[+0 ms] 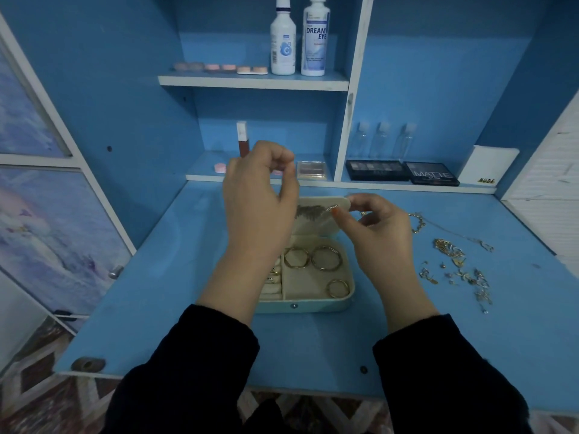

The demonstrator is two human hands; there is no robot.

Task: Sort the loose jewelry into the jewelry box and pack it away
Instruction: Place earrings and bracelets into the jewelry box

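Right in the middle of the frame a jewelry box [313,306] lies open on the smooth blue desk [156,277]. It is a rounded rectangle, pale mint outside and lined in soft cream fabric, and its lid [316,230] leans back toward the shelves. Three thin gold hoops lie in its right compartment: a six-sided hoop [296,258], a round hoop [326,258] just beside it, and a smaller hoop [337,288] near the front right corner. The left compartment holds padded rolls [271,289] with small rings tucked in, partly hidden by the left wrist.

Both hands hover over the box. The right hand [376,233] pinches one end of a fine silvery chain [308,213] between thumb and forefinger, its other fingers loosely curled. The chain is blurred and stretches left across the lid toward the left hand [260,195]. That hand is raised higher, its fingers curled in against the thumb. Whether it has the chain's other end cannot be told.

At the right of the frame, well apart from the box, lies a scatter of small gold and silver pieces [454,267]. A gold link bracelet [418,222] lies just past the right hand. A wide stretch of blue desk shows to the left of the box, and a strip runs along the front edge, where dark sleeves [200,355] cross it.

At the back edge a low shelf carries two flat black palettes [377,170] and three clear little bottles [382,140]. Two tall white bottles [283,39] stand on the shelf at the top of the frame.
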